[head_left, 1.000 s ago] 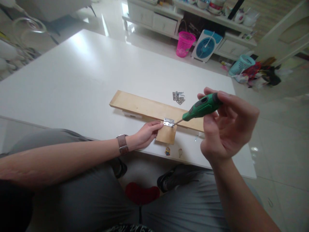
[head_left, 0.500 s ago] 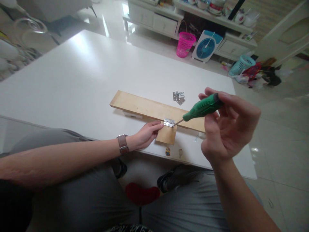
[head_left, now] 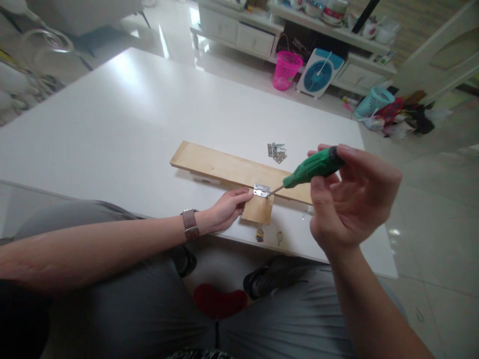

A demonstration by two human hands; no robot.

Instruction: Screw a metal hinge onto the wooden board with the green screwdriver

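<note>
My right hand (head_left: pixel 355 194) is closed round the green handle of a screwdriver (head_left: pixel 313 166). The screwdriver slants down to the left, its tip at the lower edge of a silver hinge (head_left: pixel 261 190). That hinge lies across the joint between a long wooden board (head_left: pixel 220 166) and a small wooden piece (head_left: pixel 257 210). With thumb and fingers, my left hand (head_left: pixel 229 207) grips the small wooden piece at its left edge, the thumb tip beside the hinge. Its fingers under the wood are partly hidden.
Loose hinges and screws (head_left: pixel 277 152) lie behind the board on the white table (head_left: pixel 112 124). A single screw (head_left: pixel 304 215) lies to the right, and a minion figure (head_left: pixel 259 235) and a small pale item (head_left: pixel 280 238) sit by the front edge. White supports (head_left: pixel 205 178) show under the board.
My right fingers have shifted slightly on the screwdriver handle, and the handle has turned a little. The screwdriver tip stays at the hinge. My left hand and the wood hold still.
</note>
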